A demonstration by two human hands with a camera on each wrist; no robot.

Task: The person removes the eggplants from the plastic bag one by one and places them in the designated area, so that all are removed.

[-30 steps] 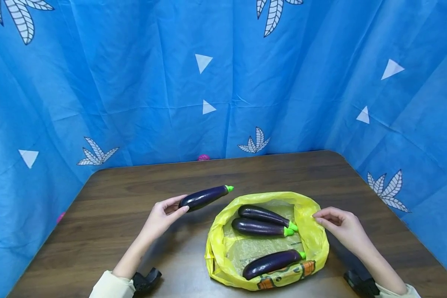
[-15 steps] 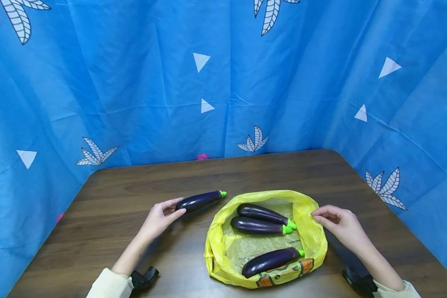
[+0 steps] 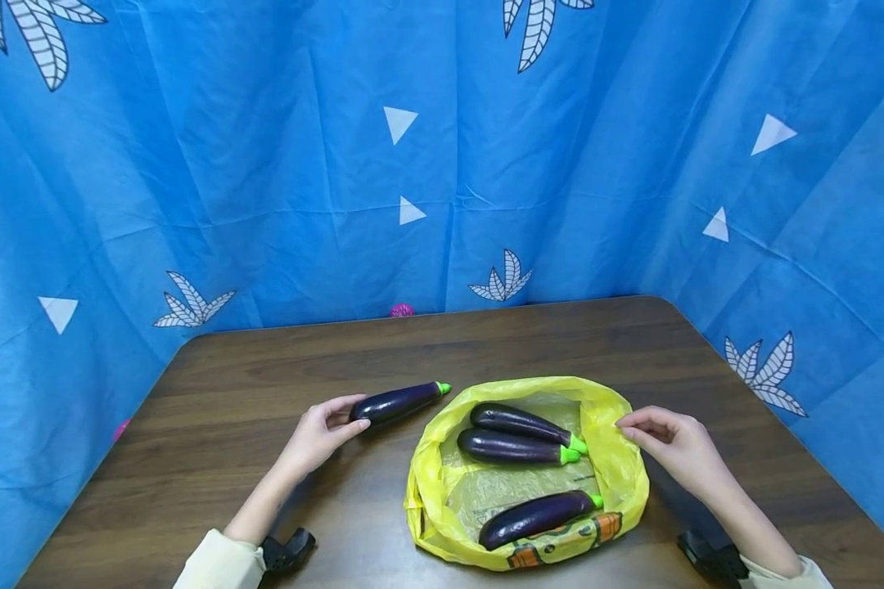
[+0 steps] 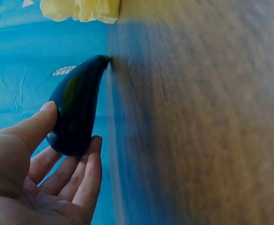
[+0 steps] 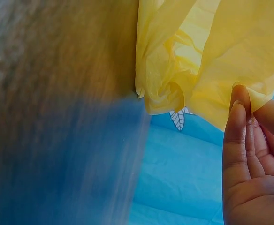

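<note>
Head: left hand point(image 3: 324, 430) grips eggplant point(image 3: 399, 402) end, table point(image 3: 287, 360) contact unclear; right hand point(image 3: 672, 442) pinches bag point(image 3: 426, 483).

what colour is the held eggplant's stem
Bright green stem; the head view shows it best.

Four eggplants point(image 3: 396, 402) are in view, one at the left and three inside the single yellow bag point(image 3: 619, 474), where two lie on the far side and one on the near side. There are two hands, one left hand point(image 3: 324, 429) and one right hand point(image 3: 666, 442), two black wrist devices point(image 3: 289, 551), two pale sleeves point(image 3: 221, 564) and one worktop point(image 3: 228, 388). In the head view, the blue cloth point(image 3: 265, 164) shows five leaf prints point(image 3: 512, 270) and six white shapes point(image 3: 399, 123), plus two pink round things point(image 3: 401, 310) past the worktop's far and left edges.
</note>
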